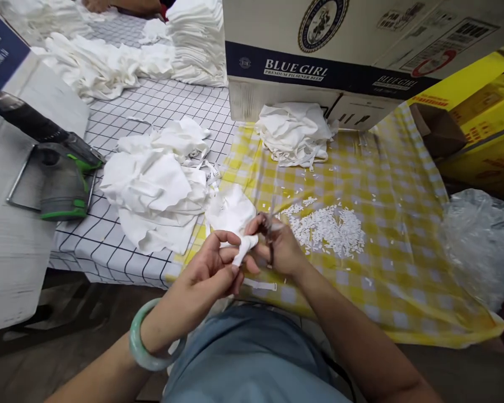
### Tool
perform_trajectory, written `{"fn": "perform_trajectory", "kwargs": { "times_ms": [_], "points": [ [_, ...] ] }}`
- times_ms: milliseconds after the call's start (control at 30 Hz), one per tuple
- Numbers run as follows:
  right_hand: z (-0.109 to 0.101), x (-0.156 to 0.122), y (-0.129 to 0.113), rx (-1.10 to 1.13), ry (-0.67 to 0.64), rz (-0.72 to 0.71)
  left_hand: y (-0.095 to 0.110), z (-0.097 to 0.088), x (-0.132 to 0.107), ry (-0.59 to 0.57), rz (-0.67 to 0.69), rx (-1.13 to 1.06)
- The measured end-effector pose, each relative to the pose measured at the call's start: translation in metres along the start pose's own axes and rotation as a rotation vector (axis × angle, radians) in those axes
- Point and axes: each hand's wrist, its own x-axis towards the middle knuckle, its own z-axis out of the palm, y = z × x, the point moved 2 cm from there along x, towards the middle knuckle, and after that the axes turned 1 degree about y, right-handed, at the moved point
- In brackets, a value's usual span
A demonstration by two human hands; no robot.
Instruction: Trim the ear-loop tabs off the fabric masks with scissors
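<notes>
In front of my body, my left hand (216, 266) pinches a white fabric piece (246, 247) between thumb and fingers. My right hand (279, 240), close beside it, is closed around a small pair of scissors (270, 238) with dark handles; its blades are hard to make out. The white cloth (231, 208) lies just beyond my fingers. To the left rests a loose heap of white garments (155, 187). Many small white clippings (330, 229) are piled to the right of my right hand, and a white strip (259, 285) lies below my hands.
A large Blue Girl carton (294, 84) stands at the back, with a white fabric bundle (294, 134) before it. A green-and-black tool (63, 179) is at left. Stacked white cloth (197, 42) is farther back. A clear plastic bag (483, 240) sits right.
</notes>
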Motion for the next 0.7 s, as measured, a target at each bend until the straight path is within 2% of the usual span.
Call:
{"fn": "perform_trajectory", "kwargs": {
  "times_ms": [100, 200, 300, 433, 567, 633, 700],
  "points": [
    [-0.008, 0.011, -0.007, -0.006, 0.131, -0.085, -0.007, -0.019, 0.003, 0.109, -0.057, 0.075],
    [-0.017, 0.017, -0.014, -0.055, 0.184, -0.155, -0.012, -0.030, 0.007, 0.149, -0.116, 0.101],
    [-0.022, 0.018, -0.018, -0.187, 0.153, -0.206, -0.007, -0.033, 0.008, 0.160, -0.102, 0.061],
    [-0.018, 0.015, -0.019, -0.351, 0.059, -0.168, 0.003, -0.030, 0.002, 0.063, -0.085, -0.020],
    [-0.001, 0.008, -0.014, -0.161, -0.176, -0.104, 0.010, -0.026, -0.005, 0.008, -0.051, 0.016],
    [0.009, 0.006, -0.007, -0.021, -0.157, -0.009, 0.015, -0.024, -0.005, 0.028, 0.049, 0.154],
    [0.019, 0.003, 0.001, 0.086, -0.048, 0.090, 0.021, -0.020, -0.002, 0.076, 0.206, 0.340]
  ]
}}
